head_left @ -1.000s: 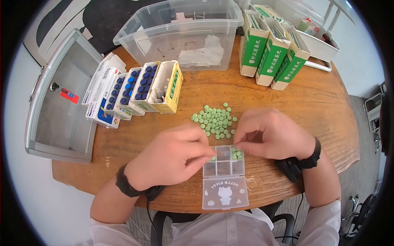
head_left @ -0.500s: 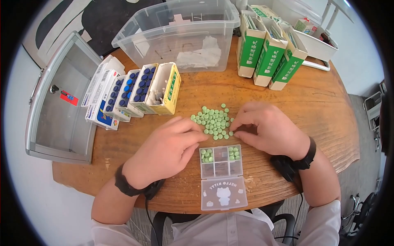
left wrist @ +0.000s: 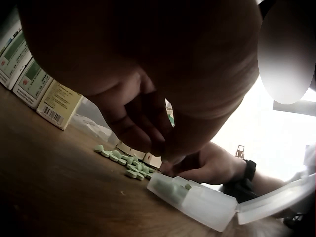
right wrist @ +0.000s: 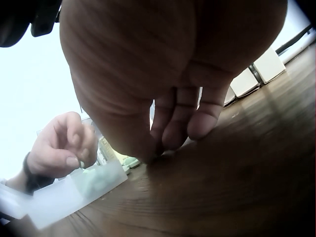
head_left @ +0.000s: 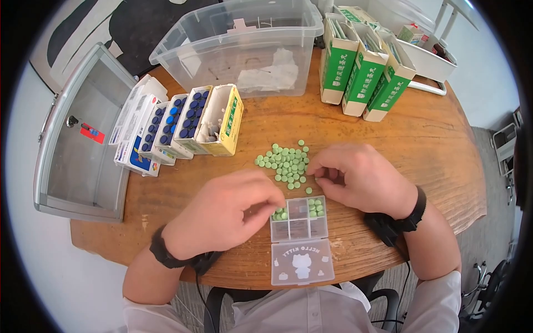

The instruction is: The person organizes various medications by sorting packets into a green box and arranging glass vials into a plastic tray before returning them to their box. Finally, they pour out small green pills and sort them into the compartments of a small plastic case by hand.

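My left hand (head_left: 222, 208) is over the pill organizer (head_left: 299, 228), its fingertips right at the upper left compartment. In the right wrist view it pinches a green tablet (right wrist: 82, 164) between thumb and finger. Green tablets fill the upper left and upper right compartments; the lid (head_left: 302, 265) lies folded open toward me. Beyond the organizer, loose green tablets (head_left: 286, 161) form a pile on the table. My right hand (head_left: 361, 177), fingers bent down, reaches the pile's right edge; I cannot tell whether it holds a tablet. One stray tablet (head_left: 308, 190) lies just above the organizer.
Boxes of blue-capped vials (head_left: 194, 114) and a yellow box (head_left: 229, 130) stand left, beside a clear-fronted case (head_left: 83, 161). A clear plastic bin (head_left: 261, 61) is at the back. Green and white boxes (head_left: 363, 83) stand back right, before a white tray (head_left: 430, 66).
My left hand has moved from the pile's left edge down to the organizer's upper left compartment. My right hand, over the organizer a second ago, is at the pile, and one tablet there has shifted toward me.
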Demonstrator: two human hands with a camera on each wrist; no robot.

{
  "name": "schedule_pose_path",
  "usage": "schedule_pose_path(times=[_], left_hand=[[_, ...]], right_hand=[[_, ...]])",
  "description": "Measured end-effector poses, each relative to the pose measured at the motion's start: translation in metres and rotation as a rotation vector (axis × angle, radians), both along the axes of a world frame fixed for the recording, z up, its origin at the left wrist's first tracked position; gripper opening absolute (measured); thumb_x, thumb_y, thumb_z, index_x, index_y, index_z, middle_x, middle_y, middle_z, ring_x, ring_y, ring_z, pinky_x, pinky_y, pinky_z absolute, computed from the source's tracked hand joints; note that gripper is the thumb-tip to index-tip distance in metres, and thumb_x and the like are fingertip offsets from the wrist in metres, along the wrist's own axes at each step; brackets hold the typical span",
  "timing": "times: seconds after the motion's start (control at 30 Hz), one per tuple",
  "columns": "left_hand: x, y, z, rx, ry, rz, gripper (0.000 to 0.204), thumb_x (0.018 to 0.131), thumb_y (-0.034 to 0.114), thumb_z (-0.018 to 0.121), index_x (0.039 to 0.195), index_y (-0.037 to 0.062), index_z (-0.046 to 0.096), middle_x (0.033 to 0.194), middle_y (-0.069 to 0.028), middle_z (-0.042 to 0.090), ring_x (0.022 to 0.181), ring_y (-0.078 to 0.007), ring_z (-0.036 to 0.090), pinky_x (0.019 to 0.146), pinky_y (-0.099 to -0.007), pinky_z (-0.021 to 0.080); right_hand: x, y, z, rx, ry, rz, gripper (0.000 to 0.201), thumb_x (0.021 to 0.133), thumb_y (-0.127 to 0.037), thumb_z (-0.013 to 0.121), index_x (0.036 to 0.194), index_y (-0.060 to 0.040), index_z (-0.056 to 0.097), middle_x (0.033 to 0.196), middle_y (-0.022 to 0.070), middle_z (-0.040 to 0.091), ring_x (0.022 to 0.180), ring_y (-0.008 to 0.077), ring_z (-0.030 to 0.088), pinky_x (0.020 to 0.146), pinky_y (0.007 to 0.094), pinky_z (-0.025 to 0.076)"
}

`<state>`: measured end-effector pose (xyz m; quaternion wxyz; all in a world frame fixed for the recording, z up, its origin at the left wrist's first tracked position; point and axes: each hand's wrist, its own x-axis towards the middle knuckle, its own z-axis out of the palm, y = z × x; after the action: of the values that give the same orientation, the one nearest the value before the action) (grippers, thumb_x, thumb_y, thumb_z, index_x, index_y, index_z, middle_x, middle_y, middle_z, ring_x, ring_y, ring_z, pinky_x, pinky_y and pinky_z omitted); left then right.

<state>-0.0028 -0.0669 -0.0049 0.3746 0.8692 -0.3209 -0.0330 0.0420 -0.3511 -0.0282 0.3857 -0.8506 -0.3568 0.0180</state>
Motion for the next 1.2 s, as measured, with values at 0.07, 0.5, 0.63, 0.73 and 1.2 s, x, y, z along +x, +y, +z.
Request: schedule_pose_path(times=[0.07, 0.5, 0.63, 0.73, 1.2], left_hand=[[-0.002, -0.002, 0.001, 0.012, 0.067, -0.045, 0.015, 0.091, -0.005, 0.077, 0.102, 0.0051, 0.078, 0.103, -0.0078, 0.077, 0.095, -0.0256, 0.075, 0.08, -0.0354, 0.059], [0.003, 0.006, -0.006, 0.009, 0.034, -0.1, 0.03, 0.087, -0.012, 0.07, 0.108, 0.0068, 0.081, 0.115, -0.0095, 0.075, 0.1, -0.0275, 0.073, 0.084, -0.0363, 0.059], [0.009, 0.004, -0.014, 0.057, -0.219, -0.011, 0.026, 0.09, -0.006, 0.073, 0.112, 0.005, 0.082, 0.118, -0.0102, 0.074, 0.105, -0.0296, 0.07, 0.088, -0.0383, 0.058], [0.01, 0.006, -0.015, 0.105, -0.221, 0.005, 0.021, 0.093, -0.001, 0.076, 0.112, 0.0043, 0.082, 0.117, -0.01, 0.074, 0.105, -0.0306, 0.07, 0.089, -0.0392, 0.058], [0.008, 0.008, -0.013, 0.137, -0.124, 0.07, 0.007, 0.092, 0.006, 0.081, 0.097, 0.0033, 0.077, 0.098, -0.0099, 0.07, 0.094, -0.0312, 0.068, 0.083, -0.0411, 0.056]], right_hand=[[0.001, -0.002, 0.0, 0.018, 0.03, 0.009, 0.012, 0.087, -0.001, 0.077, 0.098, -0.0033, 0.076, 0.09, 0.0147, 0.075, 0.079, 0.0319, 0.074, 0.073, 0.0412, 0.06], [0.0, -0.007, 0.014, 0.032, 0.3, 0.18, 0.013, 0.088, -0.005, 0.082, 0.1, -0.0045, 0.078, 0.085, 0.0094, 0.071, 0.073, 0.0228, 0.07, 0.066, 0.0366, 0.057], [-0.002, -0.004, 0.015, 0.006, 0.326, 0.157, 0.012, 0.09, -0.006, 0.082, 0.1, -0.0045, 0.078, 0.087, 0.0103, 0.071, 0.074, 0.0242, 0.071, 0.068, 0.0378, 0.057], [0.001, -0.003, 0.01, 0.067, 0.251, 0.008, 0.012, 0.09, -0.005, 0.082, 0.101, -0.0041, 0.078, 0.092, 0.0108, 0.073, 0.079, 0.0268, 0.072, 0.073, 0.0397, 0.058], [0.003, -0.003, -0.001, -0.034, 0.036, 0.11, 0.014, 0.09, -0.007, 0.083, 0.103, -0.0048, 0.08, 0.103, 0.013, 0.073, 0.097, 0.0355, 0.073, 0.086, 0.0437, 0.059]])
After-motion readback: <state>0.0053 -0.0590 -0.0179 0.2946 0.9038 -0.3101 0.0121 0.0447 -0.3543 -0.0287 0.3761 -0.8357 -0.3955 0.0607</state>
